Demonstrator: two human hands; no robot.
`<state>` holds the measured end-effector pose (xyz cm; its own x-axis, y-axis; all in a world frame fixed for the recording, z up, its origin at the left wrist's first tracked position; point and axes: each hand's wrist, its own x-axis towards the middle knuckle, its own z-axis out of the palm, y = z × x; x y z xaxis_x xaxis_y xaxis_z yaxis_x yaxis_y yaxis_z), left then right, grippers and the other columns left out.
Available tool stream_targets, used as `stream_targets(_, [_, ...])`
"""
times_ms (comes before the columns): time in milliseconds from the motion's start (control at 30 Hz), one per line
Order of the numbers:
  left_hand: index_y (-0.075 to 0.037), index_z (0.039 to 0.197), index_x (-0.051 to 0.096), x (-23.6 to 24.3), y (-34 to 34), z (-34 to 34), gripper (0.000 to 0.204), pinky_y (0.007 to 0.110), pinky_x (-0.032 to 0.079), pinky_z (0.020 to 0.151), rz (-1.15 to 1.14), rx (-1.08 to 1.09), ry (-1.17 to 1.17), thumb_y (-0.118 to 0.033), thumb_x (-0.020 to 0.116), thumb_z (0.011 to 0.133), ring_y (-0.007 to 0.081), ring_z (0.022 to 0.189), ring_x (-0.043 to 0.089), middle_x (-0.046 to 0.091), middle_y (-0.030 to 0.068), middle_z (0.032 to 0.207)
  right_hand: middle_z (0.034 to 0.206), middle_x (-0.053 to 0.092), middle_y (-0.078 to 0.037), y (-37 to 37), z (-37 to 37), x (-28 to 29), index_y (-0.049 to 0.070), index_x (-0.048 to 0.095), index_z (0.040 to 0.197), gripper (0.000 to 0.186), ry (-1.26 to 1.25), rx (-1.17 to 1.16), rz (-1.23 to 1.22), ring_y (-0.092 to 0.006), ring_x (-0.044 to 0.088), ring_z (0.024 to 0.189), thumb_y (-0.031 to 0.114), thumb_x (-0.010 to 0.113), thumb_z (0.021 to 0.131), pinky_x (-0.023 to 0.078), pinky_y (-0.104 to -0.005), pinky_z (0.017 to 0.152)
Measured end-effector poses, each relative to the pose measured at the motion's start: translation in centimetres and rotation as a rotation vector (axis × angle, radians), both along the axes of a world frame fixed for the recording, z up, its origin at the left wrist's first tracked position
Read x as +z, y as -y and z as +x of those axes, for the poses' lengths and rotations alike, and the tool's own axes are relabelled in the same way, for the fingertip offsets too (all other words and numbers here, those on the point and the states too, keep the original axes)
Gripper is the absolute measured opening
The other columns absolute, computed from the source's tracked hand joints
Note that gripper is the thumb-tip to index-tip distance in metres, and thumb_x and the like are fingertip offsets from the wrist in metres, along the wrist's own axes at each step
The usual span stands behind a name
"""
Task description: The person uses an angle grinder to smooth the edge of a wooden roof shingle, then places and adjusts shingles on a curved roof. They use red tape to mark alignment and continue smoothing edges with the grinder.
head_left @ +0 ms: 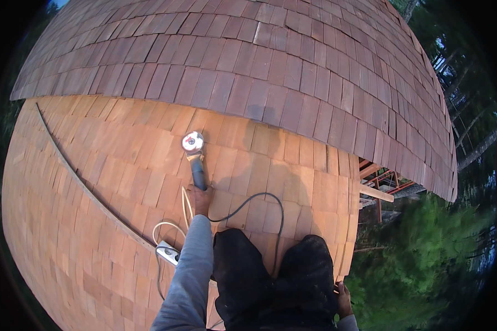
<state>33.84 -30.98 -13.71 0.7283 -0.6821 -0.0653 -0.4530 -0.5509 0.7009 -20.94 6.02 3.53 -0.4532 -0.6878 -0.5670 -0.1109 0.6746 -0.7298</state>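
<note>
Head: grinder (196, 165), lt-brn shingles (132, 190), trees (419, 265)

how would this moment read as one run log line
left hand: gripping grey angle grinder with round white-red disc | right hand: at edge of tan wooden shingles | nearby: white rectangular power strip

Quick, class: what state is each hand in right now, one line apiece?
Left hand: closed, holding the angle grinder.
Right hand: at the roof edge; open or closed cannot be told.
</note>
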Motion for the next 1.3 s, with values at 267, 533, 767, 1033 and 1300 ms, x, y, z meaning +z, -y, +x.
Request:
stream_targets(267, [0.009, 0.119, 0.048, -0.3, -0.6, 1.1, 0.08, 0.053, 0.051, 0.093, -0.007, -0.128, -0.045, -0.039, 0.09, 0.071, 0.0477, 0.107, 0.061, 0.059, 0.0316, 0.114, 0.129, 0.064, -0.022, -1.0, 0.1, -1.1, -0.01, 0.049, 0.14, 0.086, 0.099, 0.002, 0.018, -0.0294, 0.065, 0.112, 0.067, 0.04, 0.104, 0.052, -0.0392, 0.098])
stream_targets(533, [0.016, 0.148, 0.028, -2.1, -1.0, 0.6, 0.114, 0.05, 0.045, 0.108, 0.0, -0.16, -0.011, -0.041, 0.091, 0.072, 0.0495, 0.124, 0.055, 0.056, 0.0353, 0.131, 0.132, 0.062, -0.027, -2.7, -1.4, -4.6, -0.012, 0.046, 0.143, 0.098, 0.187, -0.21, -0.005, -0.0321, 0.063, 0.118, 0.075, 0.036, 0.1, 0.051, -0.0415, 0.1])
stream_targets(767, [0.008, 0.137, 0.036, -1.6, 0.3, 3.7, 0.084, 0.042, 0.053, 0.051, -0.003, -0.158, -0.283, -0.033, 0.085, 0.083, 0.0325, 0.067, 0.063, 0.063, 0.0207, 0.095, 0.127, 0.065, -0.027, -4.5, -4.7, -8.0, -0.012, 0.052, 0.138, 0.099, 0.127, -0.194, 0.079, -0.0318, 0.068, 0.107, 0.077, 0.039, 0.097, 0.055, -0.0428, 0.091])
stream_targets(1033, [0.011, 0.115, 0.054, -1.3, 0.3, 3.1, 0.053, 0.05, 0.053, 0.08, 0.047, -0.153, -0.124, -0.023, 0.079, 0.083, 0.0398, 0.086, 0.068, 0.068, 0.0249, 0.095, 0.113, 0.068, -0.018, -7.4, -7.0, -9.6, -0.004, 0.061, 0.126, 0.08, -0.045, -0.262, 0.174, -0.0246, 0.069, 0.095, 0.07, 0.044, 0.1, 0.057, -0.0367, 0.074])
stream_targets(1300, [0.006, 0.129, 0.049, -0.1, -0.7, 1.7, 0.069, 0.052, 0.052, 0.094, 0.071, -0.098, -0.014, -0.035, 0.075, 0.08, 0.0504, 0.107, 0.064, 0.062, 0.0356, 0.118, 0.119, 0.068, -0.017, -9.4, -8.3, -14.2, -0.001, 0.059, 0.132, 0.056, 0.225, 0.004, -0.112, -0.0258, 0.068, 0.098, 0.048, 0.043, 0.109, 0.057, -0.0399, 0.084])
